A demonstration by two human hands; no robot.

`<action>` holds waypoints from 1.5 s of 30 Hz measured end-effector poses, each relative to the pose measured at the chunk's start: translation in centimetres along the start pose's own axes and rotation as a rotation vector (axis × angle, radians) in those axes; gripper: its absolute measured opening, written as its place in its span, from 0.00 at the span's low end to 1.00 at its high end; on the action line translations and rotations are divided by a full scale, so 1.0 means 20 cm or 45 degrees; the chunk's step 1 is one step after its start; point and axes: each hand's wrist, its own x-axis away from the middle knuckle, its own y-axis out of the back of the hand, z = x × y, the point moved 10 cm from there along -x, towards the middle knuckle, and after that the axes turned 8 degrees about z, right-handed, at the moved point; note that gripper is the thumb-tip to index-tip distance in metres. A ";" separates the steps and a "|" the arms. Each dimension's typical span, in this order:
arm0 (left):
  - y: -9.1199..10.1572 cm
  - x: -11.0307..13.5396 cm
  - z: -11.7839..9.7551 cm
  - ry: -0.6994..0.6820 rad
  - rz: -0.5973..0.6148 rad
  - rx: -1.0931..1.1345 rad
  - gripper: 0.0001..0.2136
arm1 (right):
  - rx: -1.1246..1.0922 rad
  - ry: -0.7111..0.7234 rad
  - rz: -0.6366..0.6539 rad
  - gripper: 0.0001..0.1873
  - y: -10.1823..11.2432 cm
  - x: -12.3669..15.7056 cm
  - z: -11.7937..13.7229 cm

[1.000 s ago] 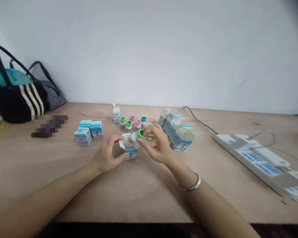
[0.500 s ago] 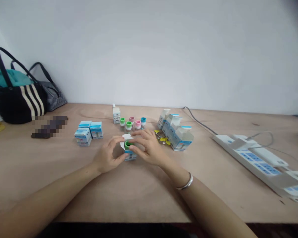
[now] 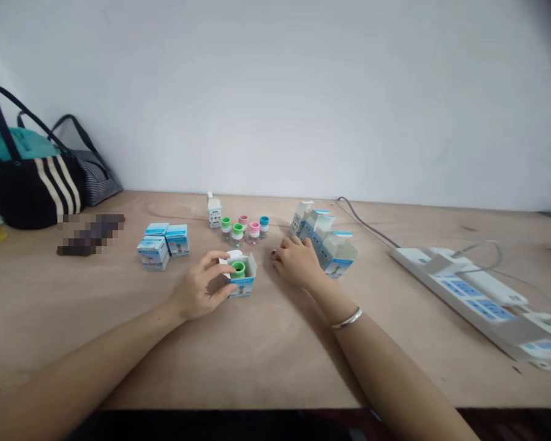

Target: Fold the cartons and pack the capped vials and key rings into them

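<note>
Squarely in front of the person, an open white-and-blue cardboard box (image 3: 243, 283) stands upright on a light plywood table (image 3: 275, 343), its white flaps raised, with a small bottle's bright green plastic cap (image 3: 238, 269) showing inside. The left hand (image 3: 197, 288) is at the box's left side, its fingers half-curled and slightly apart, with the index fingertip at a white flap and the thumb low against the carton; whether they pinch it, I cannot tell. The right hand (image 3: 296, 262) lies palm-down on the table, just to the right of the box and apart from it, fingers loosely together, pinching nothing, beside a row of open white-and-blue cartons (image 3: 324, 242). A silver bangle (image 3: 348, 318) circles that wrist. Behind the box stands a cluster of small bottles with green, pink and blue caps (image 3: 245, 228), beside a small white carton (image 3: 214, 211). Further left sit three closed blue-and-white boxes (image 3: 163, 245), a pixelated dark object (image 3: 90, 234), a black tote with cream stripes (image 3: 34, 190) and a grey striped bag (image 3: 96, 180). To the right lies a long white power strip (image 3: 459, 294) with a grey cable (image 3: 362, 223).
</note>
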 end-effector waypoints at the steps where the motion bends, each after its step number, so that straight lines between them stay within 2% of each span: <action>1: 0.00 0.00 0.00 0.002 0.002 -0.002 0.11 | -0.022 0.001 -0.006 0.10 0.00 0.00 0.00; 4: 0.00 0.00 0.00 0.002 0.002 -0.007 0.10 | -0.320 -0.012 -0.160 0.07 0.08 0.01 -0.02; 8: 0.00 0.00 -0.01 -0.012 -0.006 -0.006 0.10 | -1.241 0.088 -0.498 0.08 0.26 0.08 -0.04; 10: 0.00 0.00 0.00 -0.020 -0.012 0.002 0.10 | -1.657 0.167 -0.519 0.10 0.28 0.10 0.01; 13: -0.01 0.01 0.00 -0.029 -0.017 0.019 0.10 | -1.943 0.204 -0.438 0.11 0.27 0.11 0.11; 18: -0.01 0.01 0.00 -0.006 -0.011 0.003 0.09 | -1.896 0.116 -0.373 0.11 0.20 0.11 0.17; 22: -0.01 0.00 0.00 0.004 0.001 -0.003 0.09 | -1.764 0.046 -0.412 0.12 0.18 0.11 0.14; 27: -0.01 0.00 0.01 0.015 -0.006 -0.006 0.11 | -1.514 -0.108 -0.559 0.12 0.19 0.14 0.09; 34: -0.01 0.00 0.01 0.016 0.001 0.029 0.14 | -1.208 -0.077 -0.587 0.13 0.23 0.15 0.12; 37: -0.01 0.02 0.04 0.035 -0.072 0.154 0.22 | -1.303 -0.126 -0.636 0.13 0.21 0.15 0.08; 39: -0.01 0.03 0.08 0.072 -0.138 0.277 0.26 | -1.439 -0.182 -0.603 0.13 0.16 0.13 0.05; 42: -0.02 0.04 0.10 0.116 -0.140 0.308 0.25 | -1.711 -0.221 -0.437 0.13 0.06 0.09 0.05; 45: -0.03 0.02 0.07 0.097 -0.039 0.146 0.19 | -1.916 -0.226 -0.236 0.13 -0.02 0.07 0.09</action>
